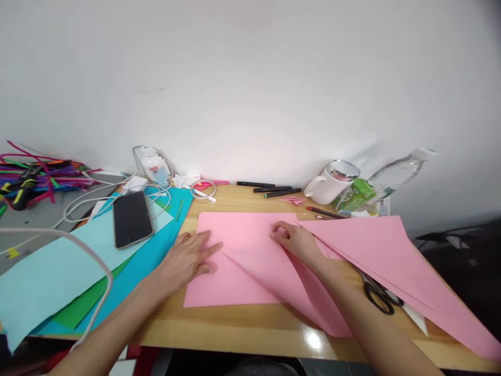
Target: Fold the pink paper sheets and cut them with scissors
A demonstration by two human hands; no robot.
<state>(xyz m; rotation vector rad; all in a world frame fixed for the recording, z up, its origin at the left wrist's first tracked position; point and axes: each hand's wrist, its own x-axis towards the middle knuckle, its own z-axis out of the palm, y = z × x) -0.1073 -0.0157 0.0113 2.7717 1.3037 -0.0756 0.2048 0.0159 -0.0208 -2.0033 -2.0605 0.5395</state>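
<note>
A sheet of pink paper (235,284) lies in front of me on the wooden table, its right part bent up and curling toward the table's front edge. On the sheet's left side rests my left hand (191,254), palm down with the fingers spread. My right hand (297,240) is closed, thumb and fingers bent together on the paper's upper right part; its fingertips partly hide the grip. Right of it lie more pink sheets (376,245), overlapping a pair of scissors (378,295) with dark handles.
Blue and green papers (70,261) lie at left under a phone (132,219) and a white cable (99,253). Along the wall are a bottle (154,166), dark markers (282,191), a white mug (331,184) and a clear water bottle (401,171). Pipe cleaners (58,177) are heaped far left.
</note>
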